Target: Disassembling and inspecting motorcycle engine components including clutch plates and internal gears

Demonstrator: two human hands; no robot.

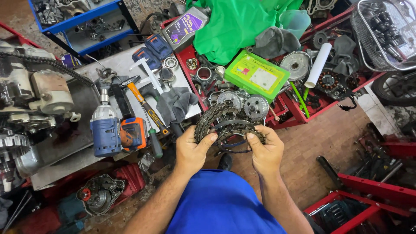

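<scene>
Left of centre: blue cordless drill (112,130) lying on grey tray (56,151). At centre: left hand (193,151) gripping fanned stack of toothed clutch plates (225,125); right hand (265,151) clasping the same stack's right side. Upper right: green box (256,74), wire basket (383,34).

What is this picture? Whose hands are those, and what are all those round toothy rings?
This picture comes from a camera worn on a person's head, looking down, so you see their own two arms. The left hand and right hand together hold a stack of flat, toothed metal rings, fanned apart. It looks like a repair workshop. On the grey table to the left lie a blue power drill, a hammer and a grey rag. Ahead, a red tray holds gears, a green box and a green cloth.
</scene>
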